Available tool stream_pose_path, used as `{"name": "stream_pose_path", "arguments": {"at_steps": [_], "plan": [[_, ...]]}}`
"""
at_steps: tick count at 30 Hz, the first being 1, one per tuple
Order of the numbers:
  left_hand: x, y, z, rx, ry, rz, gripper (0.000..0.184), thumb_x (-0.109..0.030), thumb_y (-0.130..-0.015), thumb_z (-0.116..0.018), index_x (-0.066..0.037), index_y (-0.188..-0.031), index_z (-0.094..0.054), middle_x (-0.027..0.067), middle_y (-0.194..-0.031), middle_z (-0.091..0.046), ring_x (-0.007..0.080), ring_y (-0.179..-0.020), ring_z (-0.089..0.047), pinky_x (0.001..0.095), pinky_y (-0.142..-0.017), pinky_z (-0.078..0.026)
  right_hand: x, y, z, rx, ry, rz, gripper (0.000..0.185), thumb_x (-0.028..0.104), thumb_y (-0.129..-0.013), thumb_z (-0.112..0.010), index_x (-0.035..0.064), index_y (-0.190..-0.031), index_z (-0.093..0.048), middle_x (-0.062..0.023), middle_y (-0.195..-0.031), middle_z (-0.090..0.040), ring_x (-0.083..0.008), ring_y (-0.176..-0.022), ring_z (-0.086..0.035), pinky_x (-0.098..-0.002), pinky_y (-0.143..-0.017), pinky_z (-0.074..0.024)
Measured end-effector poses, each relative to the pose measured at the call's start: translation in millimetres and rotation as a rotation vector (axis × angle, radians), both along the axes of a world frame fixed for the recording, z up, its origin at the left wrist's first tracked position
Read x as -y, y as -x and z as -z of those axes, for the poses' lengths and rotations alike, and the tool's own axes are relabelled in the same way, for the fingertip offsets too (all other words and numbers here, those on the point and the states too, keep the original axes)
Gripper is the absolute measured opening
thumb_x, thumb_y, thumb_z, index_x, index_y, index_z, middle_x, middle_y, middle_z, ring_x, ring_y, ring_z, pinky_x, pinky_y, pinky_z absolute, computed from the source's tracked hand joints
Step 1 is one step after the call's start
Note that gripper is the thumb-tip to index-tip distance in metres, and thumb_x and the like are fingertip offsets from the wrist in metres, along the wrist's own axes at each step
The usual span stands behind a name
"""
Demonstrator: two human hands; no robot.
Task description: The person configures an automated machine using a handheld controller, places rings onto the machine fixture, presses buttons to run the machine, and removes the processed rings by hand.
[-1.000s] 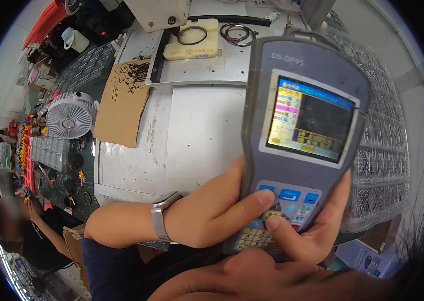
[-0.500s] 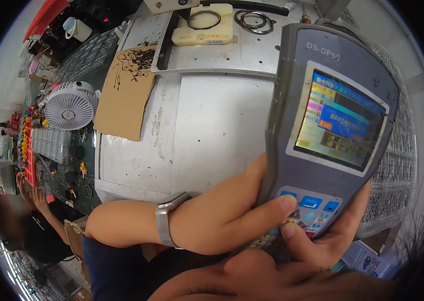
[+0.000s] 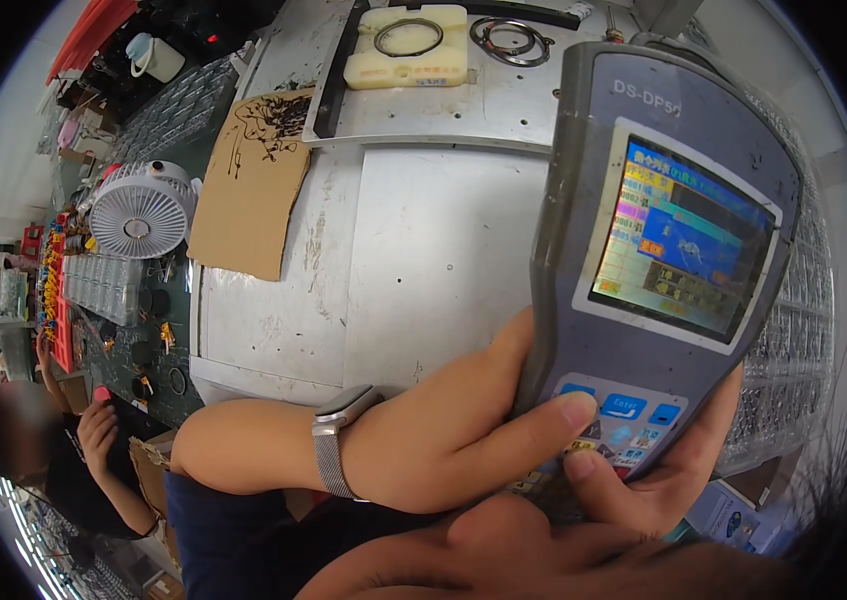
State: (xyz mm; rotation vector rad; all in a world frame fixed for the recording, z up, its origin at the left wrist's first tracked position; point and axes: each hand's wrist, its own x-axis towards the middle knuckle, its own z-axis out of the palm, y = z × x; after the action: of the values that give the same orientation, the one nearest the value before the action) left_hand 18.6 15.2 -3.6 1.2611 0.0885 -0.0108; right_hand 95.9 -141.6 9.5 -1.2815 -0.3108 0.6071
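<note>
A grey handheld teach pendant (image 3: 633, 340), marked DS-DP50, is held up in front of me, tilted, with its screen (image 3: 683, 235) lit. My left hand (image 3: 503, 430), with a watch (image 3: 343, 405) on its wrist, grips the left side; its thumb rests by the blue keys near Enter. My right hand (image 3: 648, 490) is wrapped around the lower right side, thumb on the keypad (image 3: 623, 430). Fingers behind the pendant are hidden. Beyond it, a cream fixture block (image 3: 408, 75) carries a metal ring (image 3: 408, 38), and more metal rings (image 3: 510, 42) lie beside the block.
Stained cardboard (image 3: 248, 215) lies on the metal machine table (image 3: 423, 270). To the left, a white fan (image 3: 138, 215) stands on a dark bench with clear trays (image 3: 103, 285) and small parts. A co-worker (image 3: 73, 450) sits there. Clear trays (image 3: 793, 350) are stacked at right.
The message on the pendant's screen has changed. A light-coloured machine part above the fixture block has left the view. The co-worker's nearer hand has moved right and down. My grip stays the same.
</note>
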Motion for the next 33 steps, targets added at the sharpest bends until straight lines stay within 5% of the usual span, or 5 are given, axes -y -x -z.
{"name": "stream_pose_path", "arguments": {"at_steps": [24,33], "plan": [[-0.2,-0.6,0.2,0.049,0.011,-0.002,0.052,-0.023,-0.098,-0.047,0.008,-0.134,-0.027,0.0233,-0.119,-0.053,0.0259,-0.108,-0.054,0.0353,-0.094,-0.041,-1.4,-0.9,-2.0,0.03,-0.015,-0.025,0.101,-0.008,-0.066,-0.067,-0.0016,-0.145,-0.004,-0.0213,-0.131,-0.043,-0.0258,-0.115,-0.053,-0.0367,-0.095,-0.0442],[2.9,-0.6,-8.4,-0.017,0.054,0.005,0.045,-0.018,-0.1,-0.045,0.006,-0.134,-0.03,0.0136,-0.124,-0.052,0.0157,-0.115,-0.047,0.0313,-0.098,-0.039,-3.4,-3.7,1.0,0.128,-0.16,-0.052,0.076,-0.003,-0.082,-0.051,-0.0037,-0.145,-0.01,-0.0191,-0.134,-0.041,-0.0231,-0.121,-0.046,-0.036,-0.103,-0.0344]]}}
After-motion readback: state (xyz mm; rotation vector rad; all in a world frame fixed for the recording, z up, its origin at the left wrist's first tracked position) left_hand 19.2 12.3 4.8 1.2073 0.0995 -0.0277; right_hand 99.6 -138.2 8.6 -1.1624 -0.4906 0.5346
